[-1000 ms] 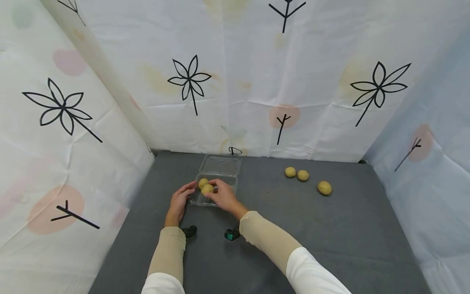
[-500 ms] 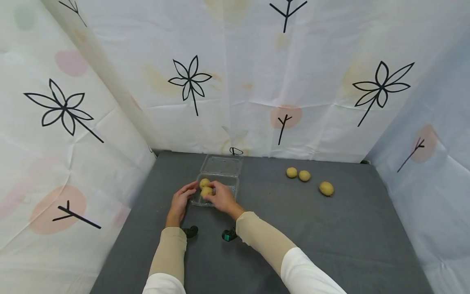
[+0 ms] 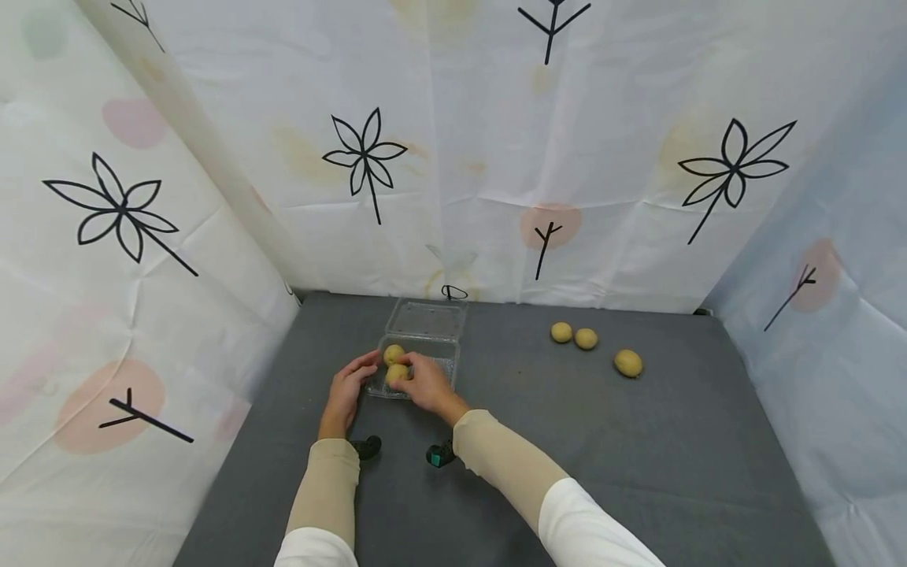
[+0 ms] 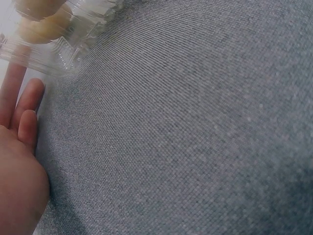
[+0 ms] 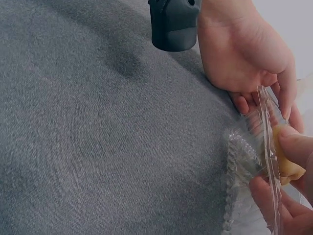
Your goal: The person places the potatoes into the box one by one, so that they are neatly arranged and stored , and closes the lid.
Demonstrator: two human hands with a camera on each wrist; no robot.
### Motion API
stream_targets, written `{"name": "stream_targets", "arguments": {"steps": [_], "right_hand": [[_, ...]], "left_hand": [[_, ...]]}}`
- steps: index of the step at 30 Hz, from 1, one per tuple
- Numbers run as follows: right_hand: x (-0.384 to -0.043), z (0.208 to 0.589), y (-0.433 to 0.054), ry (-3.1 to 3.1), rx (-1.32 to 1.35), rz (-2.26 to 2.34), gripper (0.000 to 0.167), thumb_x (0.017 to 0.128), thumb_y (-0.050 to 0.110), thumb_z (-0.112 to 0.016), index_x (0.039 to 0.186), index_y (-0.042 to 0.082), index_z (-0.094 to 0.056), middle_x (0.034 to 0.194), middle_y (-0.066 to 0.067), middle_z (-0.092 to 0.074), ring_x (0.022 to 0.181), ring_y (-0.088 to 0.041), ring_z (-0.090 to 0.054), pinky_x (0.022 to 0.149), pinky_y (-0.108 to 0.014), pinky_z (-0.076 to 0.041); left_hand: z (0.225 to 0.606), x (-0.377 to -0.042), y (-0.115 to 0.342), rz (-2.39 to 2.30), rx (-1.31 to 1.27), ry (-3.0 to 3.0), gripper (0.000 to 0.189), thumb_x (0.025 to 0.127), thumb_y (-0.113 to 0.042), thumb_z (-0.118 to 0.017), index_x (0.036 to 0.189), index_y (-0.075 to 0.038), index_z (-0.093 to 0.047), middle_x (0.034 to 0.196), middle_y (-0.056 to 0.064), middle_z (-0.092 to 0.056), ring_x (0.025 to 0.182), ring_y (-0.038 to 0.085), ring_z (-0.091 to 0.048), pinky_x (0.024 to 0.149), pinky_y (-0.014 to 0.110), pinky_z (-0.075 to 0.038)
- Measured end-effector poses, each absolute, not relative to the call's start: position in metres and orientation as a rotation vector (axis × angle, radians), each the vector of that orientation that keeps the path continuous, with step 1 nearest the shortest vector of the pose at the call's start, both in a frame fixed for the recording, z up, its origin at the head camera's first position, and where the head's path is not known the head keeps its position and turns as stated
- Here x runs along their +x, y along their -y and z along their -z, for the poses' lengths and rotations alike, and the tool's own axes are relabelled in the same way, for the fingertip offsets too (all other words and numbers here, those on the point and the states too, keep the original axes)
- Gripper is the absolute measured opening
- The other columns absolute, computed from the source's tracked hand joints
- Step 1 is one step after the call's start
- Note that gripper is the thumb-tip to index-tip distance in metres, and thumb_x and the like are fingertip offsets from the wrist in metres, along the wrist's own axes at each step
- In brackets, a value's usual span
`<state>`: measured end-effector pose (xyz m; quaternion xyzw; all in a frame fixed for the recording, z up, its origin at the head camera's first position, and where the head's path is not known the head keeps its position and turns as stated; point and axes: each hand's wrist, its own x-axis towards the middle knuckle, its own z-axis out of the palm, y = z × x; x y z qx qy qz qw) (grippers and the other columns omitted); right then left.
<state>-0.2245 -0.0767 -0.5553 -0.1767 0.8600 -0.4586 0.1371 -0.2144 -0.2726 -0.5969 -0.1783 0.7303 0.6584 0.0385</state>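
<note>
The right hand (image 3: 428, 384), pinching one potato (image 3: 394, 376), has lowered it towards six o'clock, nearly settled, while the left hand (image 3: 347, 391), fingers outstretched, touches the box (image 3: 443, 348) at nine.

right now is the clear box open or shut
Open: its lid lies folded back, and the right hand is over the uncovered base.

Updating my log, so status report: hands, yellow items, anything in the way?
Right hand grips front yellow item in open clear container. Left hand at container's left side. Second yellow item just behind. No obstruction visible.
</note>
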Motion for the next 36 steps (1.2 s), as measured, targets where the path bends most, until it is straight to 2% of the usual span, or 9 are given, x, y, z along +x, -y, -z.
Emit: {"name": "stream_targets", "arguments": {"steps": [5,12,19,25,31,36], "right_hand": [[-0.225,0.555,0.074,-2.386,-0.504,1.409,0.044,0.096,0.019,-0.072,0.136,0.005,-0.060,0.138,-0.013,-0.064,0.107,-0.027,-0.070,0.079,-0.034,-0.058],[-0.226,0.557,0.073,-2.397,-0.531,1.392,0.041,0.096,0.018,-0.072,0.134,0.007,-0.061,0.134,-0.011,-0.067,0.112,-0.026,-0.070,0.081,-0.032,-0.059],[-0.229,0.554,0.069,-2.391,-0.568,1.387,0.042,0.097,0.019,-0.071,0.135,0.005,-0.060,0.135,-0.012,-0.065,0.113,-0.028,-0.070,0.081,-0.032,-0.059],[-0.230,0.550,0.063,-2.422,-0.616,1.322,0.046,0.098,0.022,-0.070,0.139,0.007,-0.058,0.142,-0.012,-0.062,0.123,-0.030,-0.066,0.091,-0.037,-0.059],[-0.230,0.548,0.056,-2.535,-0.838,1.147,0.050,0.099,0.029,-0.068,0.140,0.004,-0.057,0.139,-0.015,-0.062,0.123,-0.032,-0.063,0.098,-0.040,-0.055],[-0.230,0.546,0.050,-2.578,-0.941,1.036,0.053,0.100,0.036,-0.064,0.143,0.006,-0.054,0.143,-0.013,-0.057,0.131,-0.028,-0.057,0.107,-0.043,-0.050]], "left_hand": [[0.597,-0.215,0.272,-2.032,-0.551,-2.227,0.042,0.103,-0.021,-0.060,0.144,-0.016,-0.060,0.153,0.011,-0.053,0.140,0.024,-0.045,0.114,0.042,-0.032],[0.597,-0.214,0.272,-2.039,-0.547,-2.214,0.043,0.103,-0.022,-0.059,0.145,-0.016,-0.058,0.154,0.013,-0.053,0.143,0.025,-0.043,0.118,0.044,-0.029],[0.599,-0.214,0.272,-2.026,-0.565,-2.221,0.042,0.103,-0.021,-0.060,0.144,-0.015,-0.060,0.153,0.012,-0.054,0.140,0.023,-0.046,0.114,0.041,-0.032],[0.584,-0.213,0.271,-2.032,-0.566,-2.191,0.042,0.103,-0.014,-0.058,0.145,-0.011,-0.058,0.154,0.015,-0.053,0.140,0.024,-0.044,0.110,0.040,-0.032],[0.559,-0.204,0.264,-1.986,-0.549,-2.202,0.043,0.104,-0.013,-0.056,0.146,-0.007,-0.056,0.153,0.018,-0.052,0.141,0.028,-0.045,0.112,0.042,-0.033],[0.562,-0.205,0.264,-1.983,-0.553,-2.200,0.043,0.104,-0.013,-0.055,0.147,-0.007,-0.055,0.154,0.020,-0.051,0.142,0.029,-0.044,0.114,0.045,-0.033]]}}
